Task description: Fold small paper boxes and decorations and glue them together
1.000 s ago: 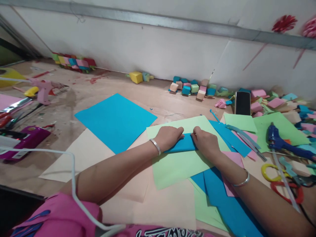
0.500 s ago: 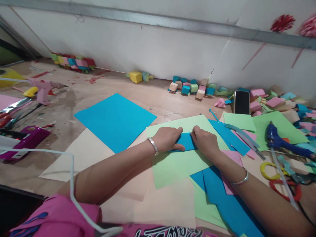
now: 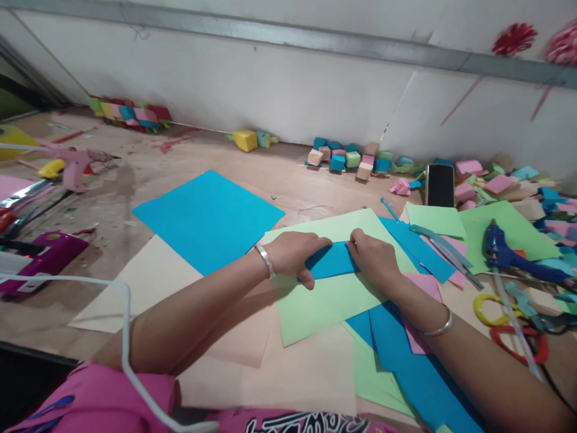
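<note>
A folded blue paper strip (image 3: 334,261) lies over a light green sheet (image 3: 311,310) between my two hands. At the strip's left end is my left hand (image 3: 295,252), thumb and fingers spread apart, fingertips resting on its upper edge. My right hand (image 3: 370,255) has its fingers curled closed on the strip's right end. A large blue sheet (image 3: 210,219) lies to the left, partly over a cream sheet (image 3: 135,285).
At the right are a blue glue gun (image 3: 507,252), scissors (image 3: 518,346), a phone (image 3: 440,185) and many small paper pieces. On the left sit a pink glue gun (image 3: 74,165) and a purple tool (image 3: 49,261). A white cable (image 3: 126,337) crosses my left arm.
My left hand has slid left along the blue strip, its thumb and fingers opening wider and uncovering more of it. My right hand keeps its hold.
</note>
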Motion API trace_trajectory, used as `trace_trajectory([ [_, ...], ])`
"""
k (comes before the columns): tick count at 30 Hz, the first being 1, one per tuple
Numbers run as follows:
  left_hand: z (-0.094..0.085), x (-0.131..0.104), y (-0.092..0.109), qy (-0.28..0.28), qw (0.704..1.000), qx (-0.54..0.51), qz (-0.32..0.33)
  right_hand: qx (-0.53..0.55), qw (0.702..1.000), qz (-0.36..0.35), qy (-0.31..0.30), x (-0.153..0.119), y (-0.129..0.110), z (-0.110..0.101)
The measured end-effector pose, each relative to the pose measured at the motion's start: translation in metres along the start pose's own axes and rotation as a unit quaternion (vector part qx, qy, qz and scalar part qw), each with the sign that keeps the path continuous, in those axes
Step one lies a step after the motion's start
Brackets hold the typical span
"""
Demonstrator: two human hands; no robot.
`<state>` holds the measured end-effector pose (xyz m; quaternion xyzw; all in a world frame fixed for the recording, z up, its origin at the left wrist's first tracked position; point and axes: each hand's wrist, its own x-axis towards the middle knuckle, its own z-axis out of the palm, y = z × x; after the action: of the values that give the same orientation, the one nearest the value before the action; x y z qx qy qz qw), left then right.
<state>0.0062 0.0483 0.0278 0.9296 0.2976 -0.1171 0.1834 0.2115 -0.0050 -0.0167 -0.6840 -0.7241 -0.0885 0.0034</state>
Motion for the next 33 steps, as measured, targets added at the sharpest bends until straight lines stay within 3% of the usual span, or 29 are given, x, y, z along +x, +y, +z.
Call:
trace_trajectory([
  [9, -0.011, -0.001, -0.011, -0.031, 0.997, -0.031, 0.069, 0.006, 1.0, 0.002, -0.005, -0.001, -0.001, -0.002],
  [14, -0.009, 0.001, -0.009, -0.033, 0.999, 0.013, 0.037, 0.015, 1.0, 0.009, -0.009, 0.003, 0.002, -0.001],
  [19, -0.005, 0.003, -0.009, -0.041, 0.999, 0.016, 0.032, -0.003, 0.999, -0.029, 0.036, -0.006, 0.006, -0.034],
  [20, -0.005, 0.003, -0.009, -0.042, 0.999, 0.015, 0.032, -0.022, 0.998, -0.053, 0.017, -0.014, 0.002, -0.043],
  [22, -0.004, 0.004, -0.01, -0.042, 0.999, 0.01, 0.031, -0.051, 0.986, -0.127, -0.091, -0.035, -0.011, -0.059],
  [25, -0.004, 0.004, -0.01, -0.043, 0.999, 0.001, 0.028, -0.041, 0.953, -0.213, -0.209, -0.065, -0.038, -0.065],
  [29, -0.005, 0.005, -0.011, -0.046, 0.999, 0.006, 0.028, -0.028, 0.948, -0.193, -0.25, -0.078, -0.057, -0.05],
  [33, -0.004, 0.005, -0.011, -0.044, 0.999, 0.006, 0.03, -0.038, 0.954, -0.15, -0.258, -0.072, -0.051, -0.048],
])
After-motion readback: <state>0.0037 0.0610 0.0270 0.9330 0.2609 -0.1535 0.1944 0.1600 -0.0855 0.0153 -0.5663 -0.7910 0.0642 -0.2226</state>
